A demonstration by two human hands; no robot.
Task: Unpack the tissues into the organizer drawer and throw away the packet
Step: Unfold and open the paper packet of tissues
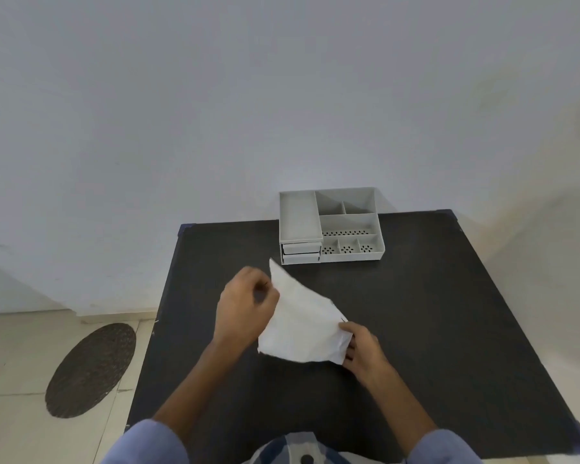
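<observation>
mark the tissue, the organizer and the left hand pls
tissue (300, 324): head view, middle of the white sheet.
organizer (300, 216): head view, floor of its long left tray.
left hand (245, 304): head view, back of the hand.

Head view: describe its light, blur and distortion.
Head view: soft, even light with no glare; faint shadows under the tissue and beside the organizer. The wide lens bows the table edges and stretches the corners. The left hand and right hand are slightly soft, the floor mat more so.

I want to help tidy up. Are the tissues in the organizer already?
No, the organizer shows only bare compartments, and both hands hold the white tissue over the table.
</observation>
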